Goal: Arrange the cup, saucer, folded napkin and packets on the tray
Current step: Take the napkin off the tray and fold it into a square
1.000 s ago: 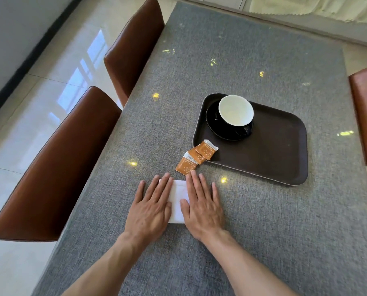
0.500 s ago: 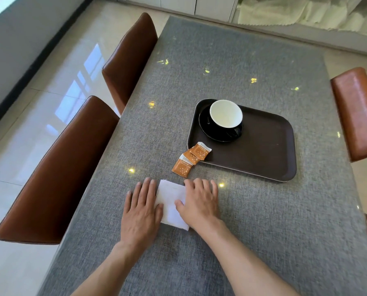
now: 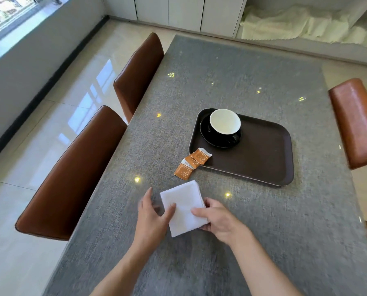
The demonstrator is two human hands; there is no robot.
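Observation:
A white folded napkin (image 3: 183, 207) lies near the table's front, between my hands. My right hand (image 3: 217, 217) grips its right edge, thumb on top and fingers under. My left hand (image 3: 153, 212) rests at its left edge with the thumb on the cloth and the fingers spread. Beyond it, a dark brown tray (image 3: 263, 159) carries a black saucer (image 3: 210, 138) in its far left corner, with a black cup (image 3: 225, 123), white inside, standing on it. Three orange packets (image 3: 192, 162) lie in a row, the farthest overlapping the tray's near left rim.
The table has a grey woven cover (image 3: 231, 82). Two brown leather chairs (image 3: 71, 174) stand along its left side and another chair (image 3: 357, 122) on the right. White cloth is heaped by the cabinets at the far right.
My hands, which pressed flat on the napkin, have lifted off. The right hand now pinches the napkin's right edge and the left has slid to its left edge. The view has tilted up.

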